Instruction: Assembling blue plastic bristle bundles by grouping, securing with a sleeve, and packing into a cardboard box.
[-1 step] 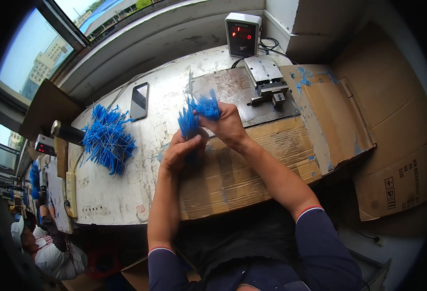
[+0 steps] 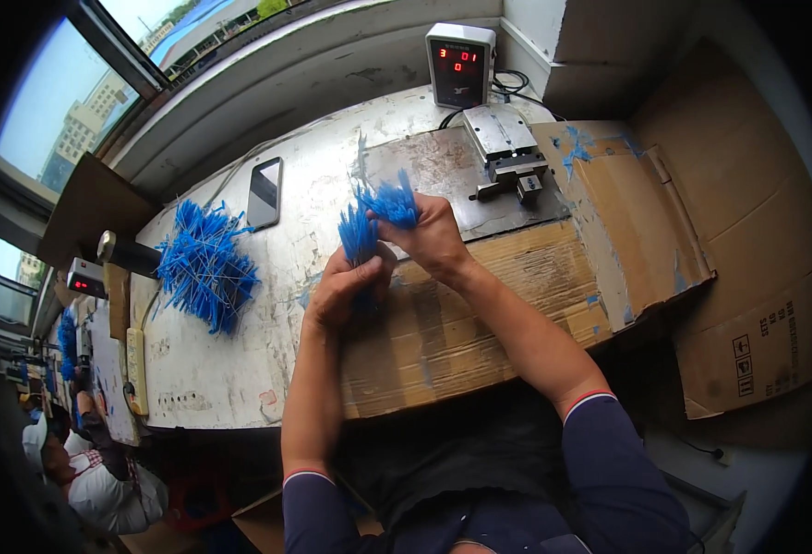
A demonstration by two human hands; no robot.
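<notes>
The person's left hand (image 2: 341,290) is curled around a bundle of thin blue strands (image 2: 358,235), thumb laid across it. Just right and a little farther off, the right hand (image 2: 435,240) is closed on a second blue tuft (image 2: 393,203), its tips fanning out past the fingers; whether the two hands touch, I can't quite tell from here.

Over on the left lies a loose blue heap (image 2: 204,263), a phone (image 2: 265,191) just beyond it. White tabletop (image 2: 281,286) stretches between heap and left hand. Under the forearms, a cardboard sheet (image 2: 461,319) runs to the near edge. Farther right, a metal fixture (image 2: 505,143) and folded cardboard (image 2: 641,217) bound the working room.
</notes>
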